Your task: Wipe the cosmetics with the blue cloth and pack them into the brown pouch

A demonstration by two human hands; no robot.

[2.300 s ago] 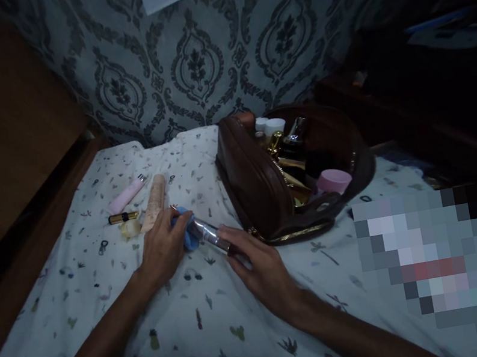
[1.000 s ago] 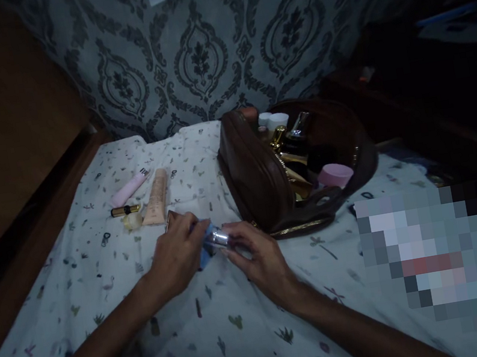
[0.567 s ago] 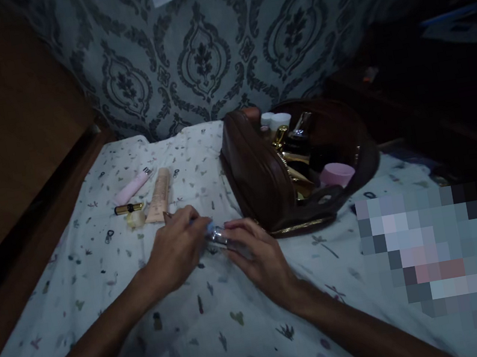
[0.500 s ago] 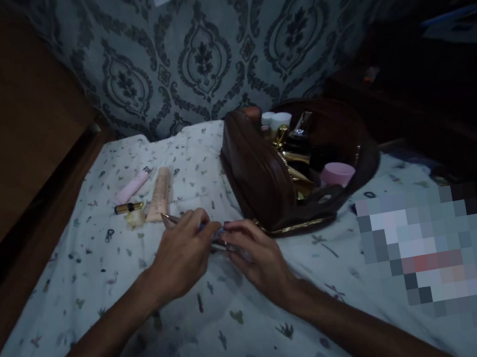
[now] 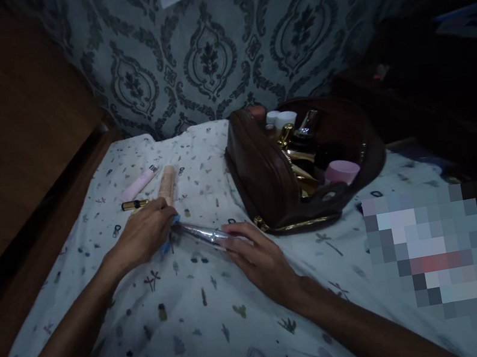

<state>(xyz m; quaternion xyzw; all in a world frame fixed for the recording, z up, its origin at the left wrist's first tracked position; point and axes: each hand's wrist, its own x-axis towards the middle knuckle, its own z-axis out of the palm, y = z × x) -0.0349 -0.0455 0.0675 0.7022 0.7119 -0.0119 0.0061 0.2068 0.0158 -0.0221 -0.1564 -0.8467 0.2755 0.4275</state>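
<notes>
In the head view my right hand (image 5: 264, 259) is closed around the near end of a shiny silver tapered cosmetic tube (image 5: 204, 233). My left hand (image 5: 145, 234) is closed on a blue cloth (image 5: 166, 245), of which only the edges show, at the tube's narrow far end. Just beyond my left hand lies a peach squeeze tube (image 5: 167, 184), partly covered by it. A pink slim tube (image 5: 139, 184) and a small black-and-gold cosmetic tube (image 5: 134, 205) lie to its left.
A brown zip bag (image 5: 264, 168), unzipped, stands beyond my right hand with several cosmetics and a pink jar (image 5: 342, 172) inside. The patterned white cloth (image 5: 209, 329) covers the surface. At right is a blurred-out patch (image 5: 446, 259); patterned wallpaper (image 5: 209, 55) rises behind.
My left hand has moved left, away from my right hand, with the blue cloth. More of the silver tube now shows between them. The view has shifted slightly left.
</notes>
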